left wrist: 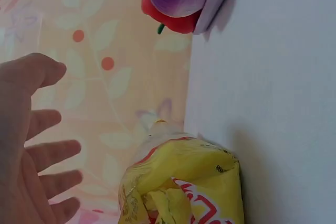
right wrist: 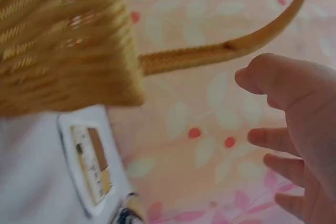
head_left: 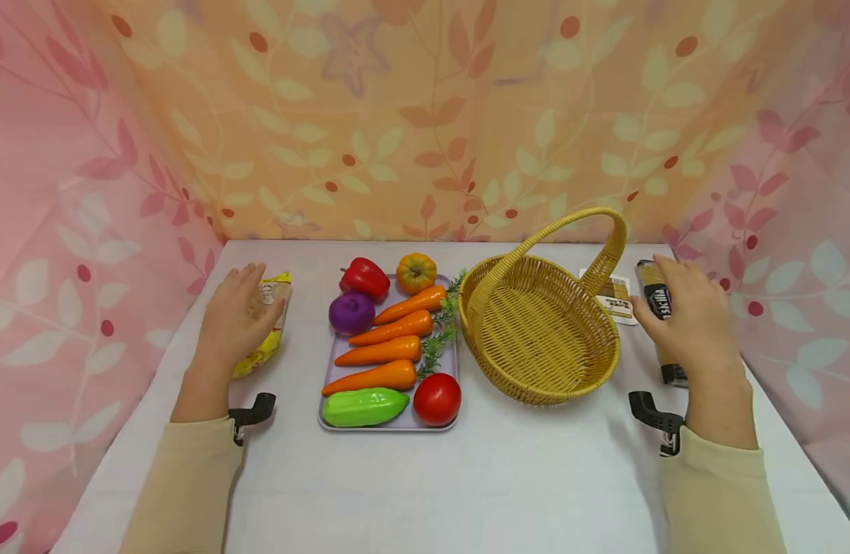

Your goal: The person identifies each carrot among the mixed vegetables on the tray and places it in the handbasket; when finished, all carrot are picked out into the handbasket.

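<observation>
Yellow bag (left wrist: pixel 184 178): lay below left hand (head_left: pixel 236 322), spread loosely like right hand (head_left: pixel 695 322), and probably needed a gentle, wide grip.

The table (head_left: pixel 535 485) has a flat white top. Items resting directly on the surface, left to right: a yellow bag (head_left: pixel 267 350), near the left edge; a shallow lilac tray (head_left: pixel 388 429), left of centre; a round wicker basket (head_left: pixel 535 338), upright, just beside the tray, contact not determinable; a flat white-edged pack (head_left: pixel 617 302), partly hidden behind the basket handle; a long black packet (head_left: pixel 656 296), just beside the pack, lying lengthwise.
</observation>
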A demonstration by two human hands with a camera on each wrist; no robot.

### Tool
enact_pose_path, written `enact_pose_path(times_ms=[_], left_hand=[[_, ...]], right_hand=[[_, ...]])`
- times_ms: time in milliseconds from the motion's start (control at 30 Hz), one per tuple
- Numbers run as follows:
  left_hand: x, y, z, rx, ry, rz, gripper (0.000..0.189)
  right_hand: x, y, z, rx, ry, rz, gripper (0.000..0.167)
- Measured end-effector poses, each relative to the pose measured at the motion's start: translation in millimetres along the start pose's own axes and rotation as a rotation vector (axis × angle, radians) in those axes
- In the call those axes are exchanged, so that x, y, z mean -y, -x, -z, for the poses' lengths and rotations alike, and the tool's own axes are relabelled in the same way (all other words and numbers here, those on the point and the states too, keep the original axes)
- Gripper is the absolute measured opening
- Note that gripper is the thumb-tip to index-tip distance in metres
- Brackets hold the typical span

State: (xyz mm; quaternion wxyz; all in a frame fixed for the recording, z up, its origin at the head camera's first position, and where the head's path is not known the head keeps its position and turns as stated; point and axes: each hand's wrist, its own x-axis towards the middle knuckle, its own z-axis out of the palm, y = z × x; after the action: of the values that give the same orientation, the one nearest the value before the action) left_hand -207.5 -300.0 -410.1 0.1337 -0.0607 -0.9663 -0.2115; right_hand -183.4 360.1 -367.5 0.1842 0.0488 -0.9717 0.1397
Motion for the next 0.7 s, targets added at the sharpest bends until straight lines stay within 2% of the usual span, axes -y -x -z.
enact_pose_path(times_ms=[167, 267, 333, 400, 533, 700], left_hand=[[-0.7, 5.1, -5.9, -0.045, 0.255, 0.004, 0.061], [-0.3, 9.3, -12.2, -0.062, 0.390, -0.003, 0.051], [-0.5, 11.7, -16.0, -0.051, 0.456, 0.006, 0.045], [-2.1, 13.3, -18.5, -0.033, 0.494, 0.011, 0.041], [-4.5, 14.1, -25.9, 0.021, 0.543, -0.023, 0.038], [-8.6, 14.7, -33.1, 0.128, 0.549, -0.058, 0.038]], right_hand=[[20.2, 7.1, 19.8, 0.017, -0.120, 0.004, 0.074], [33.7, 11.0, 28.4, 0.017, -0.154, 0.055, 0.072], [43.3, 13.6, 33.3, 0.013, -0.173, 0.102, 0.071], [53.9, 16.4, 37.8, 0.003, -0.203, 0.152, 0.071], [76.2, 22.8, 42.9, -0.038, -0.293, 0.261, 0.071], [104.2, 29.3, 41.9, -0.047, -0.377, 0.401, 0.065]])
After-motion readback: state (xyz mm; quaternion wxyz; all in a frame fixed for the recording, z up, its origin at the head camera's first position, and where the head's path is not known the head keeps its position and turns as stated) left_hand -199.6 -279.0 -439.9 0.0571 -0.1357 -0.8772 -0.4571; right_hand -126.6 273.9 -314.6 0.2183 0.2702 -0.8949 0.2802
